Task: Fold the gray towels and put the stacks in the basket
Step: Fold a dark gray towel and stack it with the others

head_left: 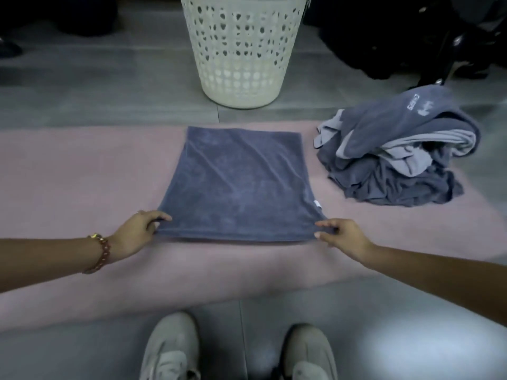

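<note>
Gray towel (pixel 236 182) lies spread flat on a pink mat (pixel 82 174) on the floor (pixel 109 86), straight ahead of the person. Nearest the camera, two pale shoes (pixel 171 349) stand on the gray tiles just short of the mat's near edge. Beyond them both arms reach forward over the mat. The left hand (pixel 137 233), with a beaded bracelet (pixel 100 253) on its wrist, pinches the towel's near-left corner between thumb and fingers. The right hand (pixel 343 237) pinches the near-right corner in the same way. The near edge runs taut between the two hands and sits slightly raised off the mat. A small white tag (pixel 317 204) sticks out of the towel's right edge, close to the right hand.

Farther out and to the right, a loose pile of towels (pixel 397 160) in darker and lighter gray sits crumpled on the mat's far right end, near the flat towel but not touching it. One of them shows white printing on top.

Past the towel's far edge come a narrow strip of mat and then bare floor, and there the white perforated basket (pixel 244 50) stands upright, in line with the towel; its rim is cut off by the frame. Dark, unclear shapes (pixel 384 37) crowd the floor to the right of the basket, behind the pile.
</note>
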